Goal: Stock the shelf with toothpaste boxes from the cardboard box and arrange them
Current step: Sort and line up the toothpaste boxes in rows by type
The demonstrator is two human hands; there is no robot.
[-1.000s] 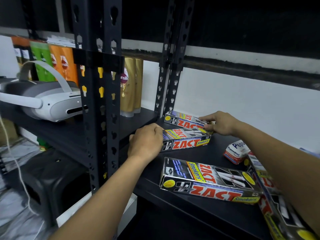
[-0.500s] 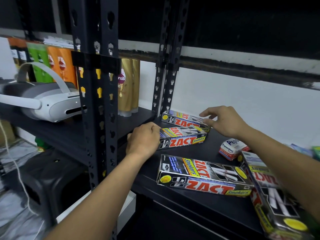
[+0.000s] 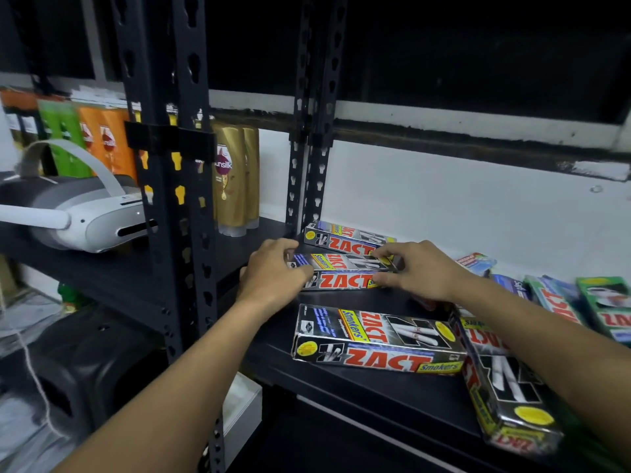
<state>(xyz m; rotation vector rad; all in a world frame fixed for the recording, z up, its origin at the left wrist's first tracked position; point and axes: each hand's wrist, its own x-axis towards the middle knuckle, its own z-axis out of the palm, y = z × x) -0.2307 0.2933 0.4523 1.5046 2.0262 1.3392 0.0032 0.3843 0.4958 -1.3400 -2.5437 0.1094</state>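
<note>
Several black ZACT toothpaste boxes lie flat on the black shelf (image 3: 375, 394). My left hand (image 3: 273, 274) grips the left end of the middle box (image 3: 341, 273), and my right hand (image 3: 413, 268) grips its right end. Behind it the rear box (image 3: 345, 238) lies against the white wall. A nearer box (image 3: 375, 343) rests close to the shelf's front edge, and another box (image 3: 505, 387) lies at an angle to its right. The cardboard box is out of sight.
Green and blue toothpaste boxes (image 3: 601, 308) crowd the shelf's right end. Black slotted uprights (image 3: 170, 199) stand at left and behind (image 3: 307, 158). On the neighbouring shelf sit gold shampoo bottles (image 3: 235, 179) and a white headset (image 3: 85, 216). A dark stool (image 3: 85, 363) is below.
My right hand came off the rear box and moved down onto the right end of the middle box. My left hand stayed on its left end. The view has shifted slightly.
</note>
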